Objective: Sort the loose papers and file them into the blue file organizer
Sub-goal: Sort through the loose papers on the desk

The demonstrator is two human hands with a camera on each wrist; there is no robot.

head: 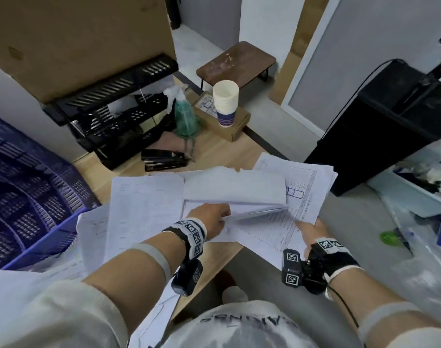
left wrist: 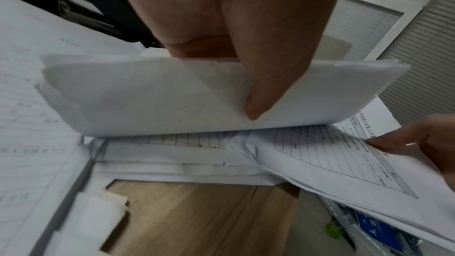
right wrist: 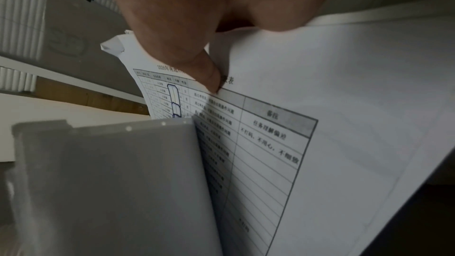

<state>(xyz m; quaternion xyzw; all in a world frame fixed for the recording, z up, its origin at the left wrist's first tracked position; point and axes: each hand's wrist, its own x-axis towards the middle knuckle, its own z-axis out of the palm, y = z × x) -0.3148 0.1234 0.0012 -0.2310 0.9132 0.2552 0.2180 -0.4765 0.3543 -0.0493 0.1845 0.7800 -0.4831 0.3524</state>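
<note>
Loose white papers (head: 144, 204) lie spread over the wooden desk (head: 214, 151). My left hand (head: 209, 219) pinches a folded-over bundle of sheets (head: 234, 189), lifted off the pile; in the left wrist view the thumb (left wrist: 256, 92) presses on that bundle (left wrist: 147, 94). My right hand (head: 312, 232) grips a sheet printed with a table (head: 299, 197) at its near edge; in the right wrist view its thumb (right wrist: 209, 73) lies on the printed sheet (right wrist: 270, 133). The blue file organizer (head: 26, 192) stands at the left, next to the papers.
A black tiered tray (head: 119, 106), a stapler (head: 164, 159), a green spray bottle (head: 185, 116), and stacked paper cups (head: 225, 104) on a small cardboard box (head: 222, 121) sit at the back. A black box (head: 385, 121) and a bin with clutter (head: 420, 187) are to the right.
</note>
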